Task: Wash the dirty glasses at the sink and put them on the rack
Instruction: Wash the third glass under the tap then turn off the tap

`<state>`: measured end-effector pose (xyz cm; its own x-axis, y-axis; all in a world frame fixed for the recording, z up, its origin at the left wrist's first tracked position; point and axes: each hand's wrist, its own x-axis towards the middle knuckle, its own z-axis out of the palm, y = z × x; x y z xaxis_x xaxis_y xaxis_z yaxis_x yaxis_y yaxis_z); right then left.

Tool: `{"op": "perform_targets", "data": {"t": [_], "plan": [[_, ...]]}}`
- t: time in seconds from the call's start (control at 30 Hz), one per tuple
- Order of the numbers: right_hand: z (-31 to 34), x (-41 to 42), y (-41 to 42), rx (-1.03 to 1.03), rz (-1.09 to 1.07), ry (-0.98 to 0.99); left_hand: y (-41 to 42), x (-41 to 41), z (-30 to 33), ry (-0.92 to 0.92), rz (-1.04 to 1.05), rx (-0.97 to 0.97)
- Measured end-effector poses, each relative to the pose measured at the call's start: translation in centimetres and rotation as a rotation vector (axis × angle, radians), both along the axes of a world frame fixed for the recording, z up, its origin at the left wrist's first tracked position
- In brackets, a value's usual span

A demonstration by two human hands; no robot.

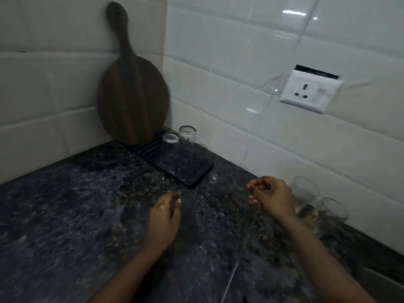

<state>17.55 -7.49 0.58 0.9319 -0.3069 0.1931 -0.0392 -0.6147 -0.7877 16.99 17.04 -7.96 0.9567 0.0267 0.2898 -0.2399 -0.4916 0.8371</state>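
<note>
So two clear drinking glasses sit on the flat black drying rack point(188, 171) in the corner of the dark speckled granite counter point(65, 204): the taller glass point(186, 145) stands with its long axis straight up, and the shorter glass point(170, 142) is just beside it on the left, also upright. Can't tell if they're mouth up or mouth down, the shot is pretty blurry. Over on the right, near the white tiled wall point(262, 62), there are two more clear glasses point(314, 204) standing close together, partly hidden behind the right hand point(271, 197). That hand hovers with fingers curled in and nothing in them. The left hand point(166, 213) is loosely curled too, holding nothing. A round dark wooden cutting board point(131, 95) leans upright in the corner behind the rack, handle pointing up. White wall socket point(310, 92) on the right.
</note>
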Motion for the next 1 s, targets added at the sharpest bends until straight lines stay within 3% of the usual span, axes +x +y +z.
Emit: {"op": "perform_targets", "data": {"t": [0.13, 0.23, 0.43, 0.63, 0.77, 0.87, 1.0], "plan": [[-0.5, -3.2, -7.9, -0.242, -0.322, 0.091, -5.5, -0.3, 4.1, 0.037, -0.256, -0.176], [-0.7, -4.8, -10.9, -0.226, -0.368, 0.320, -8.5, -1.0, 6.1, 0.076, -0.366, -0.221], [-1.5, -5.4, -13.7, -0.501, -0.373, 0.557, -11.9, -2.2, 8.3, 0.136, -0.423, -0.167], [-1.9, -6.6, -15.2, -0.373, -0.468, 0.392, -15.9, -4.8, 9.6, 0.086, -0.452, -0.019], [-1.3, -10.9, -17.0, -0.316, -0.282, 0.238, -19.5, -6.8, 9.3, 0.114, -0.473, 0.080], [-0.3, -16.0, -19.1, -0.312, -0.149, 0.159, -23.2, -9.4, 8.4, 0.174, -0.644, 0.201], [1.7, -23.4, -21.6, -0.466, 0.011, 0.191, -29.7, -14.8, 6.8, 0.182, -0.831, 0.240]]}}
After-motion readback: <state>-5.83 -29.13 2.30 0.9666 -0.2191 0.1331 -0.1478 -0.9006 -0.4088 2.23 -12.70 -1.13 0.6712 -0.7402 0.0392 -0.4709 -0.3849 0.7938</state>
